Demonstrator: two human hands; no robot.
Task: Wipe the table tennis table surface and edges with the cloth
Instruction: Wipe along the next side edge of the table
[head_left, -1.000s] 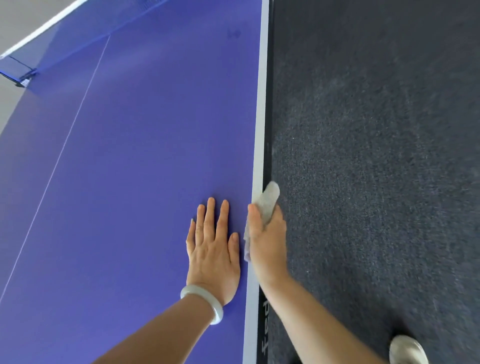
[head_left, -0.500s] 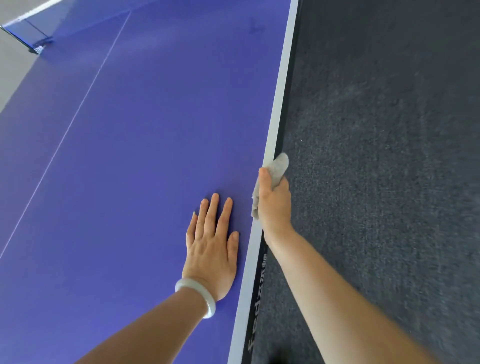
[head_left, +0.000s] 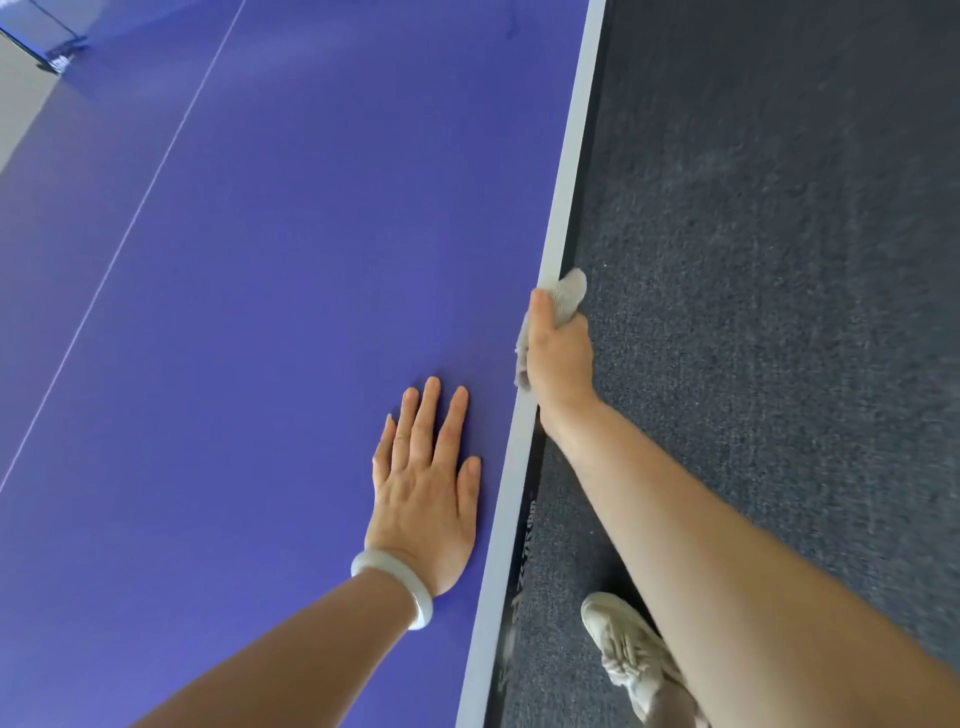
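- Left hand (head_left: 426, 483) lies flat and open on the blue counter (head_left: 285, 312), fingers straight, just left of the white edge (head_left: 566, 208).
- Right hand (head_left: 558, 358) grips the grey cloth (head_left: 569, 293), wrapped over that right edge.
- Since a second ago the right hand has slid the cloth farther along the edge, past the left hand, which has stayed put.
- Near stretch looks wiped; the far run toward the net (head_left: 52, 41) probably remains.

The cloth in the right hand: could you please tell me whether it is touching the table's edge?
Touching. The head view shows the right hand gripping the cloth, which folds over the table's white edge with no gap visible.
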